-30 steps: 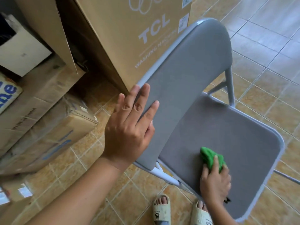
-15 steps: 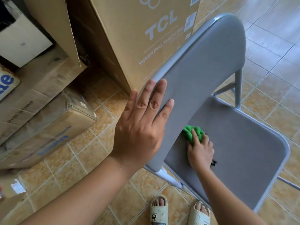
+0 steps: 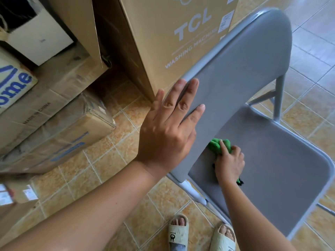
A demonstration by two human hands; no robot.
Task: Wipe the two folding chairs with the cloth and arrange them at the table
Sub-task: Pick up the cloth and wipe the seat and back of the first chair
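Head: cloth (image 3: 219, 144) barely moved since.

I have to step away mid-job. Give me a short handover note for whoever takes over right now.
Left hand: open, flat against the backrest, steadying the chair.
Right hand: shut on the green cloth, pressing it on the seat at the back corner under the backrest.
Done: this chair stands unfolded on the tiled floor beside the cardboard box; seat wipe is under way.
Left: finish this chair, wipe the second chair, set both at the table. Neither is in view.
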